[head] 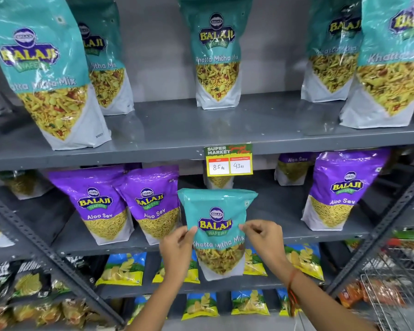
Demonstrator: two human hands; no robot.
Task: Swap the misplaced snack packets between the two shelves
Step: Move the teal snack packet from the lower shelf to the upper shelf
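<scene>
A teal Khatta Mitha Mix packet (216, 211) is held upright in front of the lower shelf (285, 235), among purple Aloo Sev packets (98, 204). My left hand (177, 249) pinches its left edge and my right hand (263, 237) pinches its right edge. The upper shelf (201, 130) carries several teal Khatta Mitha Mix packets (216, 56), with an open gap at its front middle. More Aloo Sev packets (342, 189) stand at the right of the lower shelf.
A price tag (228, 160) hangs from the upper shelf's front edge just above the held packet. Blue-and-yellow chip bags (122, 268) fill the racks below. A wire basket (397, 290) stands at the lower right. Slanted grey rack posts (46, 254) flank the shelves.
</scene>
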